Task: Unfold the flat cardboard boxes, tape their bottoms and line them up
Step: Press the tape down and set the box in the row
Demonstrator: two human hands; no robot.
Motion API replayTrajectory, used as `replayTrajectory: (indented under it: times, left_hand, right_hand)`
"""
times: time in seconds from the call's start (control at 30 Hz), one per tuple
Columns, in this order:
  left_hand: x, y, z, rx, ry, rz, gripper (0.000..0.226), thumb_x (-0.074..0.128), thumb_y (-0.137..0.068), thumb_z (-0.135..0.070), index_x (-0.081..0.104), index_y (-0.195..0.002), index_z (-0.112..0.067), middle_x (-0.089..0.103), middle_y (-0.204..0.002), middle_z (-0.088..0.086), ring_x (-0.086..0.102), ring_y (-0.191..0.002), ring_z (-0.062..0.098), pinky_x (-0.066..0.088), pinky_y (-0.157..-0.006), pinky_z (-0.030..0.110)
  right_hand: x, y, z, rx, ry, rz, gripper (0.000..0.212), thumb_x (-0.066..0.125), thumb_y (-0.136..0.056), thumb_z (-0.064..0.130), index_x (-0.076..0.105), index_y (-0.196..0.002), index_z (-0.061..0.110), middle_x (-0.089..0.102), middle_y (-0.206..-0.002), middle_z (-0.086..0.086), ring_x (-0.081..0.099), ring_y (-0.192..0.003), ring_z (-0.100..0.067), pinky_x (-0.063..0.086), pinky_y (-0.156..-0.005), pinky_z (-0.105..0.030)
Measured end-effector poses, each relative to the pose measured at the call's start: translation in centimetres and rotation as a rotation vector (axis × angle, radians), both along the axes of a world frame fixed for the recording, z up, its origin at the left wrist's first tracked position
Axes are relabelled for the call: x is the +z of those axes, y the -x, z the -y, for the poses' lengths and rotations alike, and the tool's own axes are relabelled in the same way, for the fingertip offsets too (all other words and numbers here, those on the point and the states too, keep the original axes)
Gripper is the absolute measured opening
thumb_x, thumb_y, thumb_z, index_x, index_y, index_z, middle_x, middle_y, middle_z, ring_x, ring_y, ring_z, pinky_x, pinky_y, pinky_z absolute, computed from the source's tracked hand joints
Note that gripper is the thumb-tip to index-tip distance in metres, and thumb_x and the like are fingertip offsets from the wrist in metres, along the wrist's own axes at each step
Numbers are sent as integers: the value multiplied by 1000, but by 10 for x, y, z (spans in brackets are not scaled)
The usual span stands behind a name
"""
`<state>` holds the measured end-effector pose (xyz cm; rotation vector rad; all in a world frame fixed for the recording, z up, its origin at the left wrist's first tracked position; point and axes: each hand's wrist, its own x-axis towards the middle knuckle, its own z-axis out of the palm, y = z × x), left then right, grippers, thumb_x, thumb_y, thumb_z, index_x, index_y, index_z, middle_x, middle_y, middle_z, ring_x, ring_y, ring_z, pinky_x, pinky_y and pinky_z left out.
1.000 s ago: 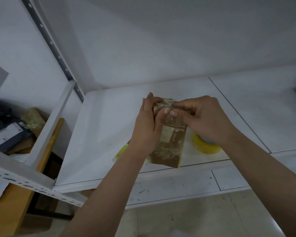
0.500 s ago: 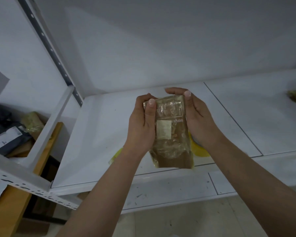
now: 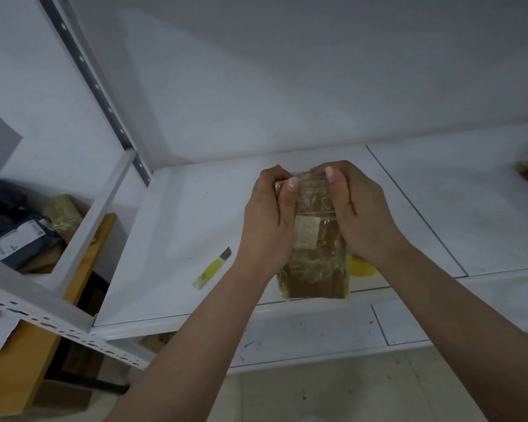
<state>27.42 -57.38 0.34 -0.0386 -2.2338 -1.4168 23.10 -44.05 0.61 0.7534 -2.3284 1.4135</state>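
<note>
Left hand (image 3: 269, 220), right hand (image 3: 360, 214) pinch top edge of plastic-wrapped pack of flat boxes (image 3: 314, 257) above shelf (image 3: 180, 239) front edge, thumbs opposed, likely tearing wrap open.

Pack of flat boxes (image 3: 314, 257): brown cardboard, matt, sealed in clear glossy plastic wrap that is crinkled and catches the light; a pale matt paper label on its face.
Hands: left hand (image 3: 269, 220) and right hand (image 3: 360, 214) pinch the wrap at the pack's top edge.
Shelf board (image 3: 177, 239): white, smooth, low sheen, with small dark scuffs.
Shelf upright (image 3: 98, 86): grey metal, perforated, dull.
Cutter (image 3: 212, 268): yellow plastic body, glossy.
Tape roll (image 3: 361, 268): yellow, shiny.
Side furniture (image 3: 9, 379): orange-brown wood, smooth.
Parcel bag (image 3: 16, 239): dark plastic film, faint sheen, white paper label.
</note>
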Motion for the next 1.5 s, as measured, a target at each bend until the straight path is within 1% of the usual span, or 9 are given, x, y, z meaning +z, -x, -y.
replayTrajectory:
  times: [0.27,0.43,0.57,0.67,0.83,1.0,1.13,1.27,1.5]
  left_hand:
    - [-1,10,3,-88,45,37,52,31,-92,-49,49,-127,-15,61,-122,11,61,-107,23,50,-92,42]
    - [-6,12,-4,-99,-141,162,82,29,-82,-71,31,-151,-26,53,-140,-3,51,-127,9,41,-105,21]
    - [-8,22,3,80,-210,121,61,27,-96,-55,60,-131,-18,68,-121,2,61,-116,13,45,-105,36]
    - [-13,24,25,-2,-216,121,64,23,-95,-57,69,-117,-19,74,-103,0,68,-101,12,53,-94,32]
    - [-12,26,51,-301,-172,152,70,18,-94,-60,70,-117,-19,75,-103,-2,70,-100,13,52,-87,18]
    - [-11,33,51,-39,-22,112,62,32,-93,-56,68,-119,-14,71,-111,0,66,-107,14,50,-96,33]
    - [-17,28,42,191,-36,62,49,35,-97,-57,63,-117,-22,62,-114,-8,61,-103,10,51,-92,32]
    - [-29,25,37,65,-212,246,20,48,-93,-49,61,-102,-38,64,-105,-11,62,-101,10,54,-91,39]
    - [-36,37,52,-57,-177,383,24,48,-101,-17,62,-121,-19,69,-109,3,65,-102,19,52,-91,31]
  right_hand:
    - [-6,4,-6,3,49,-117,29,52,-97,27,68,-107,5,70,-104,-5,65,-95,-14,49,-79,-20]
    - [-16,1,2,-221,-42,-361,20,57,-96,13,72,-94,-1,72,-94,-11,66,-89,-29,54,-71,-37]
    - [-7,-4,0,-111,-181,-231,52,35,-99,44,73,-96,10,73,-95,-1,62,-98,-21,53,-70,-40]
    - [4,11,-24,27,-252,-68,57,47,-90,66,63,-127,26,64,-123,6,52,-121,-12,49,-96,-40]
    - [22,35,-45,349,-586,304,117,70,-57,69,13,-154,35,16,-160,10,10,-148,-8,3,-122,-37]
    - [15,39,-32,192,-592,270,96,85,-61,55,31,-136,32,52,-126,4,54,-110,-16,49,-90,-37]
    - [6,35,-10,-181,-573,254,76,67,-65,76,37,-112,24,55,-103,4,54,-93,-18,49,-75,-36]
    - [-2,32,4,-42,-274,549,59,36,-87,74,50,-110,22,61,-98,3,59,-88,-16,49,-79,-34]
    - [-30,24,12,135,-321,446,21,67,-91,25,60,-110,25,61,-92,6,60,-87,-16,46,-77,-24]
